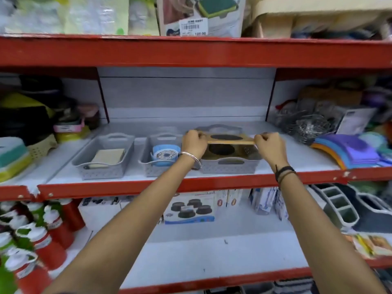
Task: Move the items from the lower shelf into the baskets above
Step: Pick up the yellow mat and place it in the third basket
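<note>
Three grey baskets stand in a row on the middle shelf. The left basket (99, 166) holds a flat beige pack. In the middle basket (146, 164) sits a blue round item. Over the right basket (230, 166) I hold a flat wooden box (230, 138) with a dark oval window, level, by its two ends. My left hand (193, 142) pinches its left end and my right hand (269, 146) pinches its right end. A similar wooden box with a dark round opening lies inside that basket beneath it. On the lower shelf stands a box picturing dark round pans (191, 207).
Red and green bottles (36, 236) crowd the lower left. White packets (269, 201) and a grey divided caddy (337, 205) sit on the lower shelf at right. Wire baskets (307, 124) and coloured mats (350, 151) fill the middle shelf's right side. Red shelf edges run across.
</note>
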Available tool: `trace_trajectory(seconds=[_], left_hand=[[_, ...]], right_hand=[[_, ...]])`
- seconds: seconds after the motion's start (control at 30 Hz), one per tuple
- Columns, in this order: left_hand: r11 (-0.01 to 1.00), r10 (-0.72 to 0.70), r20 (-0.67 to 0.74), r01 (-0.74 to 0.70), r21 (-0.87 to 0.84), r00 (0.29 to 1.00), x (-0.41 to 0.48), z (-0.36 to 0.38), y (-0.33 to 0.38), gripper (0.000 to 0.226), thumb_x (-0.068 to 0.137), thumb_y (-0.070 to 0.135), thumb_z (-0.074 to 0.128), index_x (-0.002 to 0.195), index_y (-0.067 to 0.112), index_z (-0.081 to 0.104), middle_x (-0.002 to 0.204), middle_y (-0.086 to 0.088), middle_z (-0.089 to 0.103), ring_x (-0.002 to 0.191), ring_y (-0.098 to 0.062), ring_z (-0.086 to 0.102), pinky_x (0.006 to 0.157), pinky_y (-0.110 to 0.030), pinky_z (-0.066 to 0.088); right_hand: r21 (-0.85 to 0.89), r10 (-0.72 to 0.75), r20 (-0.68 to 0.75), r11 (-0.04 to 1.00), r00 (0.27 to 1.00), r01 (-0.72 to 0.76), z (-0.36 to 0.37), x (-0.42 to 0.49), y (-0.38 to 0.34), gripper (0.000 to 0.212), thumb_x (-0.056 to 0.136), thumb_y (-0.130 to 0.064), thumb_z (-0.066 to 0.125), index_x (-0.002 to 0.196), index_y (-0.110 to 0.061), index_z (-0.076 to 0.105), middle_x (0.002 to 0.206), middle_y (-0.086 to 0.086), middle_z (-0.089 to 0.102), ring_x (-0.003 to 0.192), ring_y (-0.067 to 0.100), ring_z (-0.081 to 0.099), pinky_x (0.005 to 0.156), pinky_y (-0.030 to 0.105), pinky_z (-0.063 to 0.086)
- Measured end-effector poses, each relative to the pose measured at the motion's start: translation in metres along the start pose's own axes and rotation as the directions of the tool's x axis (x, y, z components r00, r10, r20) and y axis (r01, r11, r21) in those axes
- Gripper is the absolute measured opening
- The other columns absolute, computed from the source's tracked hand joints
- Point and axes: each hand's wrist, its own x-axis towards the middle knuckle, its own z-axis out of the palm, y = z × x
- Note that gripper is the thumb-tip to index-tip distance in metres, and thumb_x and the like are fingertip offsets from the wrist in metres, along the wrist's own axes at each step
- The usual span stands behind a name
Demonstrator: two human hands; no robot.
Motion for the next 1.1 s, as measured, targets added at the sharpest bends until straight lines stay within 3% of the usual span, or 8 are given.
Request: trace_trajectory(seconds=[0.1,0.17,0.33,0.47,0.63,0.73,0.9,1.1], left_hand=[[0.993,0.045,0.130,-0.059,0.104,0.990,0.001,0.015,-0.004,0.043,0.092,0.035,0.049,0.092,-0.004,0.067,0.098,-0.026,0.069,0.094,-0.036,0.063,0.082,-0.035,0.047],[0.971,0.073,0.235,-0.123,0.205,0.969,0.004,0.023,-0.012,0.048,0.088,0.045,0.053,0.104,0.001,0.065,0.107,-0.022,0.066,0.102,-0.035,0.059,0.089,-0.036,0.049],[0.777,0.033,0.421,-0.288,0.559,0.906,0.024,0.035,-0.009,0.043,0.091,0.037,0.050,0.127,0.015,0.052,0.137,-0.012,0.046,0.124,-0.036,0.035,0.102,-0.041,0.032],[0.632,-0.165,0.487,-0.287,0.720,0.858,0.034,0.041,0.005,0.038,0.090,0.031,0.050,0.124,0.015,0.054,0.138,-0.015,0.042,0.136,-0.035,0.019,0.111,-0.045,0.021],[0.626,-0.130,0.627,-0.427,0.653,0.768,0.044,0.046,0.000,0.031,0.089,0.024,0.049,0.117,0.015,0.060,0.118,-0.014,0.064,0.109,-0.033,0.057,0.099,-0.038,0.041],[0.662,-0.082,0.633,-0.433,0.612,0.770,0.048,0.054,-0.004,0.034,0.089,0.020,0.050,0.121,0.013,0.058,0.121,-0.016,0.061,0.109,-0.033,0.057,0.097,-0.038,0.044],[0.630,0.061,0.592,-0.491,0.602,0.804,0.052,0.063,-0.013,0.032,0.091,0.012,0.048,0.121,0.014,0.057,0.131,-0.014,0.053,0.117,-0.033,0.053,0.099,-0.037,0.041],[0.724,0.075,0.546,-0.422,0.546,0.834,0.053,0.062,-0.019,0.030,0.088,0.021,0.057,0.117,0.015,0.062,0.129,-0.009,0.058,0.115,-0.031,0.056,0.094,-0.035,0.045]], right_hand=[[-0.057,-0.038,0.089,0.997,0.995,0.043,0.006,0.019,0.011,0.041,0.092,-0.023,0.047,0.056,-0.003,0.052,0.066,0.023,0.056,0.066,0.031,0.052,0.060,0.031,0.034],[-0.144,-0.080,0.216,0.983,0.973,0.113,0.013,0.025,0.021,0.046,0.096,-0.030,0.042,0.072,0.002,0.063,0.081,0.026,0.062,0.082,0.035,0.057,0.071,0.034,0.038],[-0.369,-0.128,0.428,0.879,0.895,0.302,0.016,0.033,0.029,0.066,0.089,-0.063,0.026,0.103,-0.013,0.065,0.092,0.015,0.045,0.110,0.037,0.042,0.092,0.044,0.039],[-0.544,-0.076,0.576,0.707,0.814,0.452,0.024,0.042,0.021,0.062,0.077,-0.076,0.038,0.109,-0.031,0.067,0.135,0.011,0.039,0.125,0.035,0.033,0.106,0.047,0.028],[-0.375,-0.077,0.770,0.748,0.634,0.547,0.044,0.060,0.024,0.036,0.080,-0.055,0.058,0.108,-0.033,0.066,0.127,-0.001,0.060,0.117,0.030,0.048,0.104,0.039,0.035],[-0.329,-0.110,0.756,0.788,0.646,0.520,0.048,0.064,0.023,0.031,0.077,-0.050,0.063,0.099,-0.028,0.065,0.116,0.002,0.064,0.105,0.028,0.056,0.093,0.036,0.047],[-0.331,-0.172,0.754,0.734,0.634,0.593,0.055,0.067,0.023,0.031,0.086,-0.028,0.057,0.115,-0.019,0.063,0.128,0.009,0.060,0.110,0.030,0.057,0.096,0.037,0.047],[-0.322,-0.169,0.771,0.728,0.614,0.605,0.054,0.071,0.027,0.031,0.085,-0.038,0.057,0.113,-0.025,0.060,0.128,0.004,0.057,0.107,0.027,0.056,0.093,0.034,0.044]])
